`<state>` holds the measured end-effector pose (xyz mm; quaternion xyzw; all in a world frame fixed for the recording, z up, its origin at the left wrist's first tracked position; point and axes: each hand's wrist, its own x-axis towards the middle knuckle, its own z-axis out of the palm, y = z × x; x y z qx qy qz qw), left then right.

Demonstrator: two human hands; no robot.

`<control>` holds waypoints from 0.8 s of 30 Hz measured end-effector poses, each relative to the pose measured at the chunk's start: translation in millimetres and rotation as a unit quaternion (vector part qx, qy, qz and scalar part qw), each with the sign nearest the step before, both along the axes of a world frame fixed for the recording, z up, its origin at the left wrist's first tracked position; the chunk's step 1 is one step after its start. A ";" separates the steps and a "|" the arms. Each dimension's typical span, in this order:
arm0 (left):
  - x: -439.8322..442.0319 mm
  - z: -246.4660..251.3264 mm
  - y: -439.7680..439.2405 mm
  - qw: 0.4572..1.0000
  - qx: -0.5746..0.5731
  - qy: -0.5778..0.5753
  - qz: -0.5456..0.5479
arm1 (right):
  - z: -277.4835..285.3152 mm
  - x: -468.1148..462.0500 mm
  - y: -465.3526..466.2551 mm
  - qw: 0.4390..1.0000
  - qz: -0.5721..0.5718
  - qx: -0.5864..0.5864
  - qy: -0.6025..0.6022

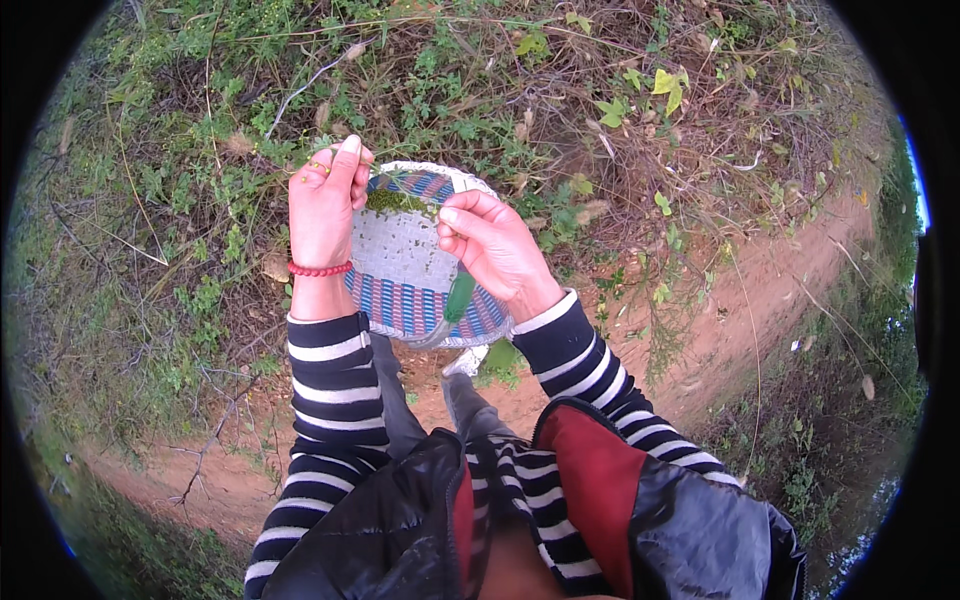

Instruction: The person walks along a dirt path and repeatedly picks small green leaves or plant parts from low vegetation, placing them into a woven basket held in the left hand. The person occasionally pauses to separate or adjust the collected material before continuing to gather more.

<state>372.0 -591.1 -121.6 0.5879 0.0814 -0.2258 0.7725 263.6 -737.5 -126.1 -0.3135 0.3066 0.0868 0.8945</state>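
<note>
A woven basket (405, 251) in blue, pink and white, with a pale woven bottom, is below both hands. Small green buds or seeds (388, 200) lie heaped at its far side, with loose bits scattered over the bottom. My left hand (330, 195), with a red bead bracelet (320, 269) at the wrist, grips a thin green plant sprig (321, 144) between thumb and fingers; tiny yellowish buds show at its knuckles. Over the basket's right side, my right hand (491, 244) pinches thumb and fingertips on a fine part of the greenery. The basket's handle has a green wrapping (459, 297).
Green weeds and dry stems (465, 97) cover the ground beyond the basket. A reddish dirt path (750, 300) curves along the right and below. A bare, forked twig (214, 442) stands at the lower left. A white shoe (466, 361) shows just below the basket.
</note>
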 end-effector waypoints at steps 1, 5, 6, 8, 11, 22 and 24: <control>-0.2 0.1 -0.2 1.000 0.005 0.002 -0.008 | 1.3 -0.4 -0.8 1.000 -0.004 0.008 -0.028; -3.9 -1.4 -4.2 0.998 0.016 0.003 -0.053 | 2.8 11.5 -3.6 0.999 -0.004 -0.002 -0.032; -5.1 -2.3 -5.4 0.998 0.026 0.000 -0.062 | 1.5 16.7 -3.1 0.998 0.001 0.011 -0.064; -6.9 -4.1 -6.0 0.996 0.038 -0.008 -0.076 | -2.2 23.8 -1.7 0.997 0.037 -0.038 -0.059; -7.8 -4.9 -5.2 0.994 0.071 -0.027 -0.083 | -5.1 19.4 -0.8 0.996 0.037 -0.065 -0.044; -34.0 -10.7 -25.8 0.800 0.485 -0.327 -0.132 | 18.7 29.3 0.5 0.977 0.077 -0.139 -0.142; -37.2 -16.5 -23.3 0.806 0.453 -0.341 -0.168 | 16.8 40.4 4.3 0.949 0.130 -0.268 -0.107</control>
